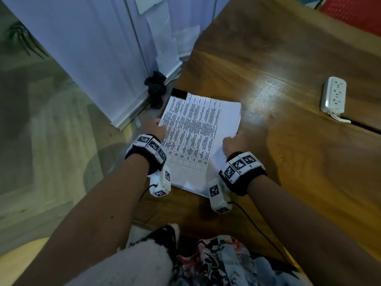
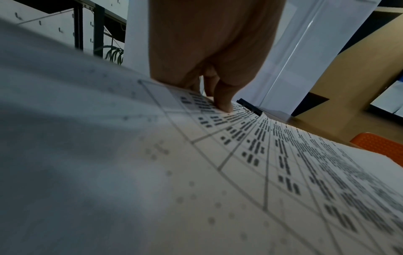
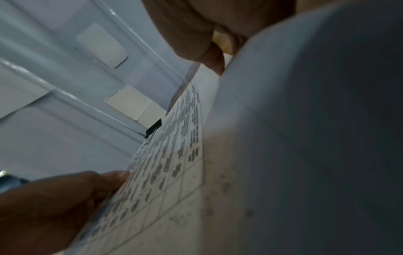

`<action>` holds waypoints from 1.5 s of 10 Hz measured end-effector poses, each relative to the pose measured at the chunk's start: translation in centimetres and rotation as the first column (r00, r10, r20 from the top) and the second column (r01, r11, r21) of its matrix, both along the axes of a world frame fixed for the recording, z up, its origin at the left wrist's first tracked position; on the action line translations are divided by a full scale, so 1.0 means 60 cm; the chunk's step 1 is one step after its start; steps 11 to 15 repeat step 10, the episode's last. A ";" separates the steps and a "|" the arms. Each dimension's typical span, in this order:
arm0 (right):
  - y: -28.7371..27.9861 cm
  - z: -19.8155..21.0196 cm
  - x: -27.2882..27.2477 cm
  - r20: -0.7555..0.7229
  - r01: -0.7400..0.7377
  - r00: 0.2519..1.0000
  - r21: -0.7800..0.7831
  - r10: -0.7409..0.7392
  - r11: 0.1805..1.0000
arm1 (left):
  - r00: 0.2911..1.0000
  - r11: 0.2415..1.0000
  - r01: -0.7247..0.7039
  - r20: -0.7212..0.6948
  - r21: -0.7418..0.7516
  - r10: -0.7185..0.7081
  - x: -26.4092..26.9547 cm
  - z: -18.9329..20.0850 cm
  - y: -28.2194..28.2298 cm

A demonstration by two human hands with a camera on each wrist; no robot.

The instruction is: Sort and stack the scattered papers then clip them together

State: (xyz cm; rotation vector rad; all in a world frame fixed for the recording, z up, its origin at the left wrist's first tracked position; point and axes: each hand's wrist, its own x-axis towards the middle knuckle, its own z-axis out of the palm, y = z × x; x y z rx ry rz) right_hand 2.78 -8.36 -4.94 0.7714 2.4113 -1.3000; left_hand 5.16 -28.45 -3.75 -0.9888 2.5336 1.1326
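A stack of white papers [image 1: 198,139] with a printed table on top lies at the left corner of the wooden table [image 1: 299,141]. A black binder clip [image 1: 179,93] sits on the stack's far left corner; it also shows in the wrist views as the clip [image 2: 249,107] and the clip [image 3: 153,128]. My left hand [image 1: 153,126] grips the stack's left edge, thumb [image 2: 222,96] on the top sheet [image 2: 283,163]. My right hand [image 1: 233,142] grips the right edge, thumb [image 3: 214,60] on the sheet [image 3: 174,163].
A white power strip [image 1: 333,95] with its cable lies on the table at the right. A white door [image 1: 82,54] and a dark cloth lump [image 1: 155,87] stand beyond the table's left corner. A red chair [image 1: 354,13] is at the far right.
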 end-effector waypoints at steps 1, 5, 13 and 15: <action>-0.005 -0.005 0.006 0.032 -0.095 0.995 0.138 0.091 0.986 | 1.000 0.999 0.015 -0.006 -0.028 -0.015 0.006 -0.007 -0.007; -0.025 -0.007 0.050 0.032 -0.204 0.979 0.195 0.201 0.959 | 0.996 0.986 0.020 0.093 -0.167 -0.004 0.010 -0.012 -0.019; 0.069 0.005 0.025 0.048 -0.294 0.956 0.175 0.290 0.940 | 0.999 0.970 0.011 0.048 -0.242 0.000 -0.005 0.011 0.089; 0.069 0.005 0.025 0.048 -0.294 0.956 0.175 0.290 0.940 | 0.999 0.970 0.011 0.048 -0.242 0.000 -0.005 0.011 0.089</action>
